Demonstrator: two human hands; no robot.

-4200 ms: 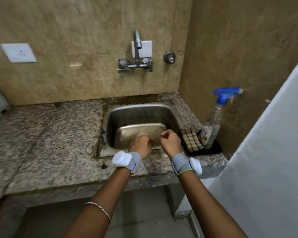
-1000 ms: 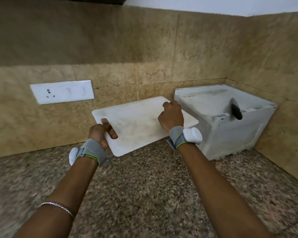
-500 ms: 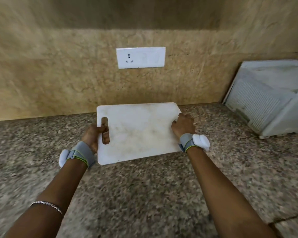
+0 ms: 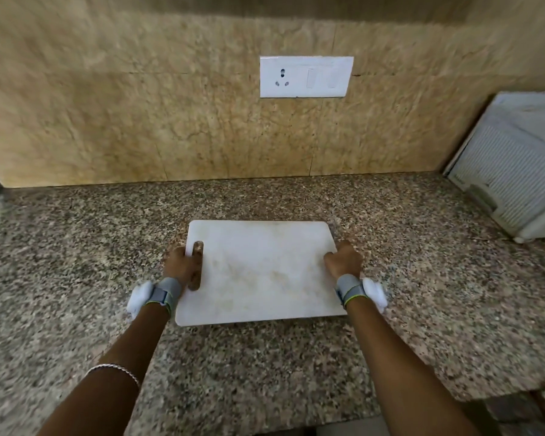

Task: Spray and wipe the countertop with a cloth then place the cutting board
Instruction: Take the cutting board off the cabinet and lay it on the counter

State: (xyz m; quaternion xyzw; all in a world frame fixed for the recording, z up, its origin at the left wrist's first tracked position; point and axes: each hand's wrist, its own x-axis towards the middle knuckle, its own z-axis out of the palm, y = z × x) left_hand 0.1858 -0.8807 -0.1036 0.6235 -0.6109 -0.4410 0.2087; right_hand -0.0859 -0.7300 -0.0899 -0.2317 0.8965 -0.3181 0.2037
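White cutting board [image 4: 265, 272] in left hand [image 4: 183, 267], right hand [image 4: 343, 262]; maybe on countertop [image 4: 76, 247]; socket [image 4: 306, 77] behind.

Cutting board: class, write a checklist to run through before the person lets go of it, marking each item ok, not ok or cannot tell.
1. The left hand grips the cutting board at its slotted edge: ok.
2. The right hand grips the opposite edge: ok.
3. The board is over bare countertop, with nothing seen beneath it: ok.
4. The board is apart from the white appliance at the right: ok.
5. The board rests fully on the countertop: cannot tell.
6. The countertop is wiped dry: cannot tell.
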